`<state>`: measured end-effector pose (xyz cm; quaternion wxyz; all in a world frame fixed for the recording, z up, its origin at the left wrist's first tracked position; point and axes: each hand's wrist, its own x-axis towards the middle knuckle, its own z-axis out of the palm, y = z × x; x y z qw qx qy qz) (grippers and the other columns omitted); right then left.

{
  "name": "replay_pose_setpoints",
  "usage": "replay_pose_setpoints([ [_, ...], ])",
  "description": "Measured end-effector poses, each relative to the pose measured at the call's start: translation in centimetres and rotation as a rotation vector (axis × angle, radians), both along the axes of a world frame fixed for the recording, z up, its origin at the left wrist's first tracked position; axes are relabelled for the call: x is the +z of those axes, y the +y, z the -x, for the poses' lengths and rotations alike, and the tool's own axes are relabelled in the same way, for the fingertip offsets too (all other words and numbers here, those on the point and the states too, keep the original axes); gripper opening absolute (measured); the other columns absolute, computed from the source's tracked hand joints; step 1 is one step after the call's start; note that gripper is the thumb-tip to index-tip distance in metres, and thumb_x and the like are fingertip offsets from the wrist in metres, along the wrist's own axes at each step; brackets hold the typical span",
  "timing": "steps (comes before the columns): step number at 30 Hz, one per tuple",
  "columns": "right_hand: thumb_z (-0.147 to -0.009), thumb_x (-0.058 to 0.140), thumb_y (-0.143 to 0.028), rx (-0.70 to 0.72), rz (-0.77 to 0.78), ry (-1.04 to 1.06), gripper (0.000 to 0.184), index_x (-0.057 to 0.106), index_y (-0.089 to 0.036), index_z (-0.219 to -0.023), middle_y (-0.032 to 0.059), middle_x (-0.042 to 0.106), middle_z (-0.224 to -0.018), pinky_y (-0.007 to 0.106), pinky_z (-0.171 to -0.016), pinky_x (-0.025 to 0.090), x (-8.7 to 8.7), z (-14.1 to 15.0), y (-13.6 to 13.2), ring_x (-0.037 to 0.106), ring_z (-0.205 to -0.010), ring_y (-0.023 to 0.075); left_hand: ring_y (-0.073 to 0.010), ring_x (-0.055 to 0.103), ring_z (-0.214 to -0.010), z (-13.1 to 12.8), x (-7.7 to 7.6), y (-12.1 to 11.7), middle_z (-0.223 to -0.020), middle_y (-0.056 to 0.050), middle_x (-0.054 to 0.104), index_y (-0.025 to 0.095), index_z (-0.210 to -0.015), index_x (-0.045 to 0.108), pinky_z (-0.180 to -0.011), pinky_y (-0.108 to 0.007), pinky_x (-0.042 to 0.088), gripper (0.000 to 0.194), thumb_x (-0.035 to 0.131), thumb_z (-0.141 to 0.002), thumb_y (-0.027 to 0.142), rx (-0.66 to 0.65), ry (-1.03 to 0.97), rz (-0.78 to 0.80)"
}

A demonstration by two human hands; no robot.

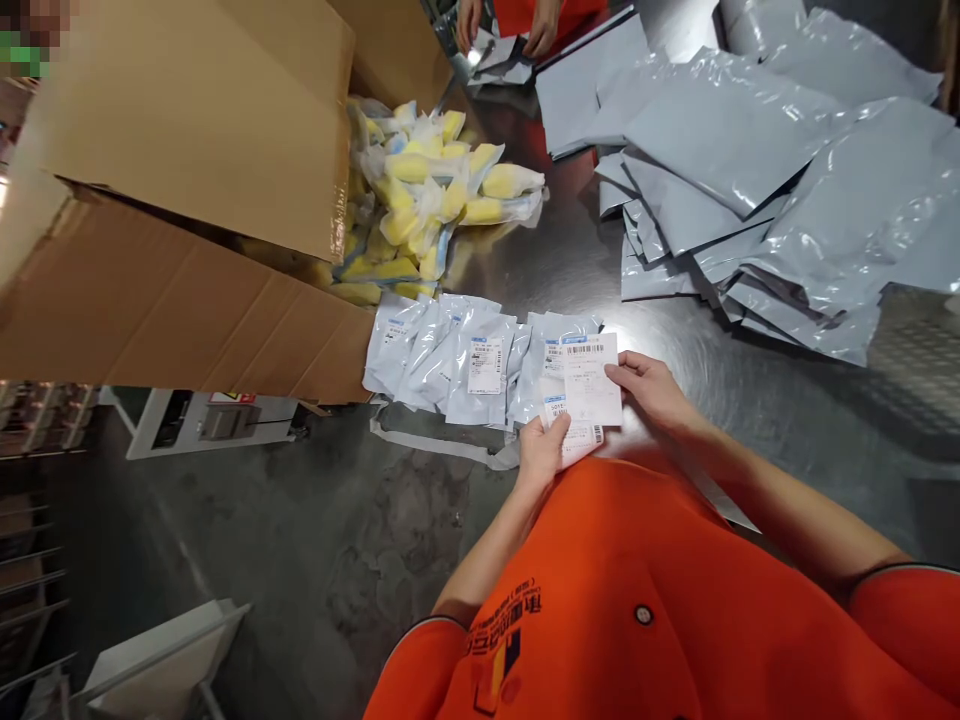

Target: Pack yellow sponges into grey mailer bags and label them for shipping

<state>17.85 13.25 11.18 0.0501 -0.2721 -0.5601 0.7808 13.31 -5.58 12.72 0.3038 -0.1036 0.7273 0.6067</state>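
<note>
Barcode slips (586, 392): in both your hands, just above the steel tabletop (697, 330).
Left hand (538, 452): fingers clamped on the lower slip.
Right hand (651, 390): fingers clamped on the upper slip.
Done: white pouches (480, 365) lie labelled beside your hands.
Left: yellow packets (427, 190) heaped by the cardboard box (187, 150); grey mailers (735, 150) piled opposite.

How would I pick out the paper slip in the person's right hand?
On the steel table, find the row of white packets beside the big cardboard box. At the row's near edge, the person's right hand holds a white barcode slip. It lies over a second, narrower slip held in the left hand.
</note>
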Motion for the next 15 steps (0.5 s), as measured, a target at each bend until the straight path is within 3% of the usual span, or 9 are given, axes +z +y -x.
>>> replay_pose_setpoints([
  [15,-0.079,0.068,-0.051,0.020,-0.015,0.002,0.033,0.060,-0.021,-0.072,-0.0018,0.058,-0.066,0.025,-0.058,0.040,-0.51,-0.09,0.38,0.050,-0.061,0.0123,-0.0190,0.063,-0.065,0.40,0.56,0.57,-0.072,-0.006,0.073,0.013,-0.076,0.073,-0.063,-0.029,0.050,0.032,0.079,-0.065,0.042,-0.032,0.016,0.034],
])
